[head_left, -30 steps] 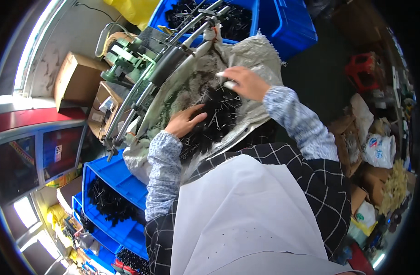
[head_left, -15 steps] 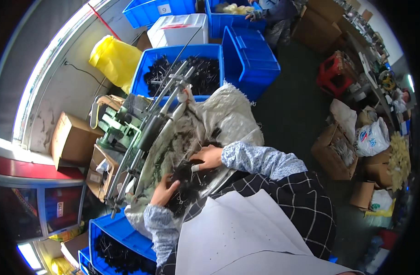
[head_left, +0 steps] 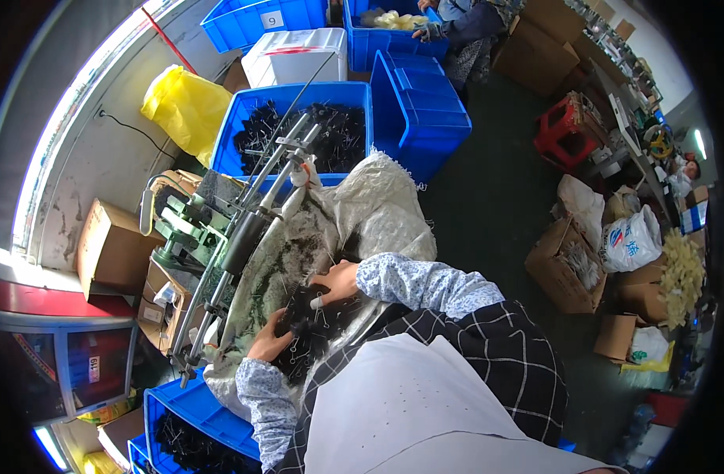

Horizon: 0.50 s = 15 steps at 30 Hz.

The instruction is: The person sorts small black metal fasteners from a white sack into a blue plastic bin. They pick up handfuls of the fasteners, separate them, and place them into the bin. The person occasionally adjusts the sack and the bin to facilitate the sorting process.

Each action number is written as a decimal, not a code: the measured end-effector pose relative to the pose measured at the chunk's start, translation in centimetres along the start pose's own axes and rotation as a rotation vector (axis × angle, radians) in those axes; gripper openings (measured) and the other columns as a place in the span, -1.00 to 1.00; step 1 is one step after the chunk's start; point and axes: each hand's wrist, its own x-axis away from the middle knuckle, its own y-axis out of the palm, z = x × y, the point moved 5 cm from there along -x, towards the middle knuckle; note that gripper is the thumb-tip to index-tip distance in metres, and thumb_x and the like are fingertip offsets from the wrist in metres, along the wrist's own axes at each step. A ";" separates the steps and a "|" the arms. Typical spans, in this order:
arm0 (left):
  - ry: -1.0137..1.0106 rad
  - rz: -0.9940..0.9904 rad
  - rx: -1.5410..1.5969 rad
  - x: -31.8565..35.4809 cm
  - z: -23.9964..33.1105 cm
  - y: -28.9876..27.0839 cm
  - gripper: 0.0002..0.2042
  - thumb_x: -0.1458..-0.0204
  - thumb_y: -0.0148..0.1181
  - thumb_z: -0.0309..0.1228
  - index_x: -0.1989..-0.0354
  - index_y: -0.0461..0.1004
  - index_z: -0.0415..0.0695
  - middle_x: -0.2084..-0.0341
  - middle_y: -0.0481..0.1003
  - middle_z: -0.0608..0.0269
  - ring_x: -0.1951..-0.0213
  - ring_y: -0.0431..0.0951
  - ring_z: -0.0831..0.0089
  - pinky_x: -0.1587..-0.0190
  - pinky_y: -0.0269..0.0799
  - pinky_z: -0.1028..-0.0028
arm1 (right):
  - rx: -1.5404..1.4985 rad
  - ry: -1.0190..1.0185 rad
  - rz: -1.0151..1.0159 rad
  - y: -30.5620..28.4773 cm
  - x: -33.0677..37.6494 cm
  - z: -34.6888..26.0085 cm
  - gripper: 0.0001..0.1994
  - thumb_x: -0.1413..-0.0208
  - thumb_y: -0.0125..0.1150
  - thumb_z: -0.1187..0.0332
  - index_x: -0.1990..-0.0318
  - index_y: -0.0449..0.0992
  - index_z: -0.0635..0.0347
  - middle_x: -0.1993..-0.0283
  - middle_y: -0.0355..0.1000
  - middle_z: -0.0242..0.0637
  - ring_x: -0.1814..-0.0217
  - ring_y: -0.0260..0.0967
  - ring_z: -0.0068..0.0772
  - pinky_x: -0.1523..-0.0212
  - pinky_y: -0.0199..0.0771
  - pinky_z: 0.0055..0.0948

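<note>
On the lap-level white woven sack (head_left: pixel 393 213) lies a heap of small black wire brushes (head_left: pixel 321 322), dark bristle tufts with thin metal loop ends. My left hand (head_left: pixel 270 340) is curled round brushes at the heap's left side, its fingertips partly lost among the bristles. From the right, my right hand (head_left: pixel 338 283) reaches in with bent fingers on more brushes; one finger has a white wrap. A dark tuft sits between the two hands. Both forearms wear blue-and-white patterned sleeves.
A metal-rod stand with a black roller (head_left: pixel 246 241) runs along the sack's left, beside a green machine (head_left: pixel 180 229). Blue bins of black brushes stand beyond (head_left: pixel 227 126) and below left (head_left: pixel 196 391). Cartons (head_left: pixel 567 265) lie at right. Another person's gloved hand (head_left: pixel 429 31) is at a far bin.
My hands have drawn slightly closer together over the heap, and the left fingers have curled in more. The whole view has shifted a little, with the surroundings sliding left.
</note>
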 end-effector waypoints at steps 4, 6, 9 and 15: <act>0.063 0.007 0.014 1.1 2.1 -0.2 -0.39 0.18 0.17 -0.43 -0.14 0.16 -0.15 0.12 0.42 0.02 0.06 0.41 0.35 -0.02 0.26 0.47 | -0.049 -0.043 0.051 -1.3 1.9 -0.2 -0.21 0.04 -0.20 -0.32 -0.22 0.08 0.07 0.16 0.39 0.18 0.06 0.33 0.13 -0.01 0.21 -0.10; 0.091 0.077 -0.003 2.1 1.3 -0.6 -0.40 0.24 0.18 -0.48 -0.11 0.21 -0.16 0.12 0.42 0.04 0.04 0.39 0.37 -0.03 0.25 0.47 | -0.089 -0.107 0.088 -2.1 2.7 -0.1 -0.23 0.05 -0.13 -0.29 -0.20 0.11 0.09 0.17 0.39 0.18 0.07 0.34 0.12 0.02 0.26 -0.13; -0.016 0.133 0.043 4.0 -0.1 -0.9 -0.39 0.29 0.20 -0.49 -0.08 0.25 -0.17 0.13 0.42 0.06 0.04 0.39 0.35 -0.03 0.24 0.46 | -0.047 -0.138 0.119 -3.3 3.1 0.0 -0.26 0.04 -0.08 -0.23 -0.18 0.15 0.13 0.24 0.41 0.18 0.13 0.35 0.14 0.02 0.29 -0.16; -0.115 0.208 0.201 7.4 -5.5 -0.5 -0.39 0.32 0.13 -0.55 -0.07 0.26 -0.25 0.10 0.43 0.06 0.02 0.41 0.34 -0.09 0.23 0.43 | 0.044 -0.015 0.114 -1.8 -0.5 2.4 -0.34 0.01 -0.11 -0.21 -0.13 0.21 0.04 0.06 0.38 0.03 -0.02 0.31 0.05 -0.06 0.22 -0.14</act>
